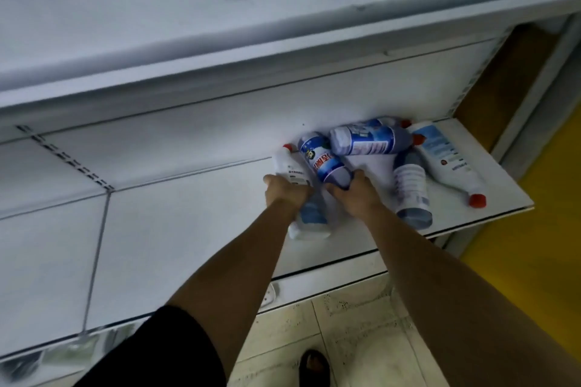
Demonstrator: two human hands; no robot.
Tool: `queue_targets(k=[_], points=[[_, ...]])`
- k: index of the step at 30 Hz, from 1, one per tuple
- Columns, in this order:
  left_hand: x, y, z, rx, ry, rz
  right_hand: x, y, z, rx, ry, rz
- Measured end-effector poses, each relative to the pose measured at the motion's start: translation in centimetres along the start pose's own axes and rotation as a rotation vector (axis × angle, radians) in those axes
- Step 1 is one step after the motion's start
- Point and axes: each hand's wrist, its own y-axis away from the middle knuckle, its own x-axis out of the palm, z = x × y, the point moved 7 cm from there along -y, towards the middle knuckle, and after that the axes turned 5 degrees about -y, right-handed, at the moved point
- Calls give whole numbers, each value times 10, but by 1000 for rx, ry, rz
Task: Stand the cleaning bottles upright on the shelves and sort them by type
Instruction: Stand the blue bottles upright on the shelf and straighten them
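Several cleaning bottles lie on their sides on the white shelf (188,214), toward its right end. My left hand (287,195) grips a white red-capped bottle (290,171) around its middle. My right hand (355,198) grips a blue bottle with a red and white label (323,160) near its lower end. Behind them a blue bottle (367,137) lies across the pile. Another blue bottle (412,192) lies to the right of my right hand. A white bottle with a red cap (449,160) lies nearest the shelf's right end.
An upper white shelf (220,50) overhangs the bottles. The shelf's right edge (531,204) ends beside a yellow floor area (540,245). Pale floor tiles (361,324) and a foot in a dark sandal (314,367) lie below.
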Motion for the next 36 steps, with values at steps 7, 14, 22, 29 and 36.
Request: queue_targets(k=[7, 14, 22, 29, 36], points=[[-59, 16, 11, 104, 301, -195, -31, 27, 47, -258, 364, -85], [-79, 44, -5, 501, 144, -355, -73, 62, 100, -343, 455, -105], [-50, 44, -4, 570, 180, -24, -36, 56, 86, -383, -19, -46], [-30, 44, 0, 658, -54, 139, -11, 47, 57, -320, -178, 59], [-37, 30, 19, 580, -68, 210, -12, 49, 36, -136, -481, 21]])
